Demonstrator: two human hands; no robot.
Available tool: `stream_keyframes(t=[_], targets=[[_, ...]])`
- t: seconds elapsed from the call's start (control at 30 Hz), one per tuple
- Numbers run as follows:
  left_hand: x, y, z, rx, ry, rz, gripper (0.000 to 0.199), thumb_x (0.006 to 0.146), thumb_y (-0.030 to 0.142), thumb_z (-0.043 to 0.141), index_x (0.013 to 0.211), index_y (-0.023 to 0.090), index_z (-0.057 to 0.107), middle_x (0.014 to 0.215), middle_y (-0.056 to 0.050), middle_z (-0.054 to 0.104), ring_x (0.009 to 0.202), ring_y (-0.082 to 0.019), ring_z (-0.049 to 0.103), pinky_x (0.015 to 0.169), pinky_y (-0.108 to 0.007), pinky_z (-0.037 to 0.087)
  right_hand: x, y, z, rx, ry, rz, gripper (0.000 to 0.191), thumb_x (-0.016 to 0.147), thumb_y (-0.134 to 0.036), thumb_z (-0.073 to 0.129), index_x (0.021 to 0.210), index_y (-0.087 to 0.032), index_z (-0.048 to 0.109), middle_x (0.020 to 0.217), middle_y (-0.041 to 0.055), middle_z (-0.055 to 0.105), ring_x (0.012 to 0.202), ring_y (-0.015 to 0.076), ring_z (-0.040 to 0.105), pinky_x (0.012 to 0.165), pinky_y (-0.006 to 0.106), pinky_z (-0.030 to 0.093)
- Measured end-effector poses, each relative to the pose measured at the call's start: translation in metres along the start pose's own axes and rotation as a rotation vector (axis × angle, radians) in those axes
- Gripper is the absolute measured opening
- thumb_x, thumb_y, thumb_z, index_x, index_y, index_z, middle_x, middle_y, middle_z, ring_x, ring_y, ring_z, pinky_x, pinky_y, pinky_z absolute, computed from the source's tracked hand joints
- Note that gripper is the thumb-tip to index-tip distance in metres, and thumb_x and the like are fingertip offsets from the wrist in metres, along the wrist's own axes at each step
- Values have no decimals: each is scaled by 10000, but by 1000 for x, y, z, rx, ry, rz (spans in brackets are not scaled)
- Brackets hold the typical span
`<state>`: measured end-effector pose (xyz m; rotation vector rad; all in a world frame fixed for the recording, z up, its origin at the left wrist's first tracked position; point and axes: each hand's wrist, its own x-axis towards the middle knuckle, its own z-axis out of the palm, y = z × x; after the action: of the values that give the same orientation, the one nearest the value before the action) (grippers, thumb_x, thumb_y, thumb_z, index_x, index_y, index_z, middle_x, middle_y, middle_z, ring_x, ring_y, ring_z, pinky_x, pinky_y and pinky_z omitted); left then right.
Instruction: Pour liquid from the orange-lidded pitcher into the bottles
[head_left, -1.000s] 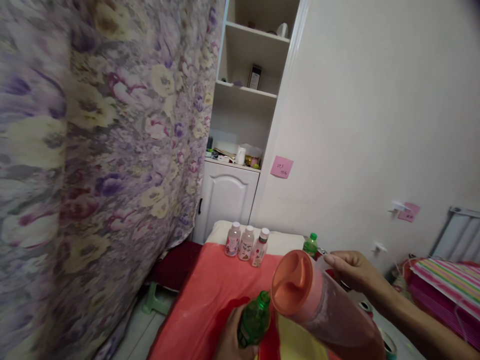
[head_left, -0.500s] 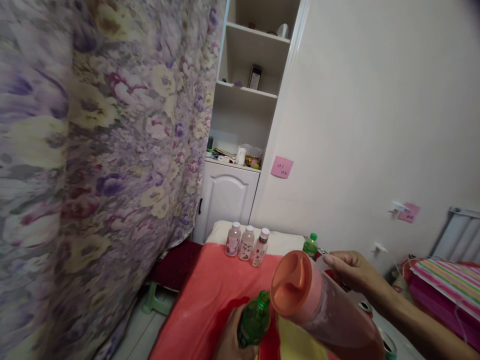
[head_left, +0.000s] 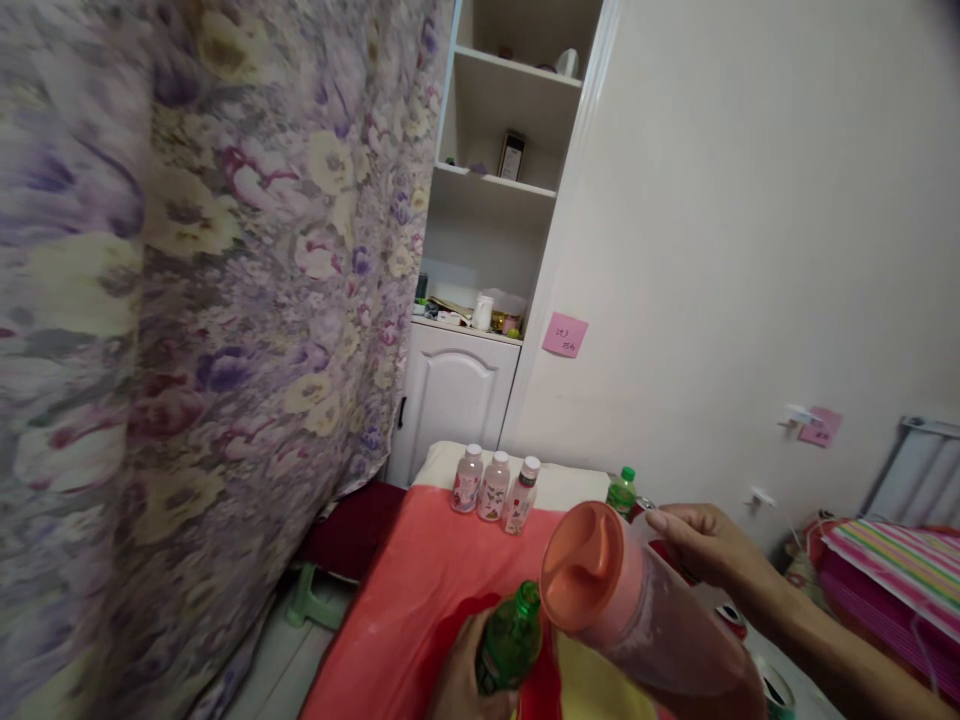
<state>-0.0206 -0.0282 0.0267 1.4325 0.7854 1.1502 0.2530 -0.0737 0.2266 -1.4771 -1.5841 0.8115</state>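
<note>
My left hand (head_left: pixel 469 672) is wrapped around a green plastic bottle (head_left: pixel 511 640), uncapped and leaning slightly to the right. Close beside its mouth is the orange lid of a clear pitcher (head_left: pixel 660 630), tipped well over to the left. My right hand (head_left: pixel 694 535) is closed at the pitcher's far side, apparently on its handle, which is mostly hidden. Liquid shows inside the pitcher; whether any runs into the bottle I cannot tell. Behind them stand three clear bottles with white caps (head_left: pixel 493 487) and a green-capped bottle (head_left: pixel 622 492).
A red and cream cloth (head_left: pixel 375 630) covers the table. Opened cans (head_left: pixel 776 690) stand at the right under my forearm. A floral curtain (head_left: pixel 225 350) hangs on the left. White shelves (head_left: pixel 495 180) and a wall lie behind, and a green stool (head_left: pixel 315 600) is below.
Almost nothing differs. The pitcher and the green bottle keep the same tilt and place in my hands; the view has shifted very slightly.
</note>
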Motion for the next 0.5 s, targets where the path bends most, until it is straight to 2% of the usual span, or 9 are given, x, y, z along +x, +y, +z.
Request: stream_keyframes(t=[0.17, 0.33, 0.5], targets=[[0, -5, -1, -10, 43, 39, 675, 560, 134, 686, 1232, 155, 634, 1176, -126, 738, 1139, -343, 649, 989, -399, 501, -4, 3, 8, 38, 65, 31, 628, 716, -795, 563, 520, -222, 393, 449, -93, 269, 447, 65, 180, 475, 274, 124], [0, -7, -4, -44, 33, 24, 674, 562, 189, 728, 1229, 161, 630, 1197, -133, 734, 1122, -357, 657, 963, -407, 516, -7, 8, 17, 78, 130, 42, 667, 631, -855, 575, 496, -229, 389, 426, -100, 245, 416, 55, 160, 462, 277, 83], [0, -1, -6, -98, 2, 2, 680, 574, 218, 725, 1239, 146, 602, 1199, -150, 727, 1150, -351, 656, 994, -410, 502, -13, 19, 25, 147, 173, 39, 628, 713, -808, 550, 530, -235, 370, 444, -97, 251, 439, 67, 169, 486, 291, 85]])
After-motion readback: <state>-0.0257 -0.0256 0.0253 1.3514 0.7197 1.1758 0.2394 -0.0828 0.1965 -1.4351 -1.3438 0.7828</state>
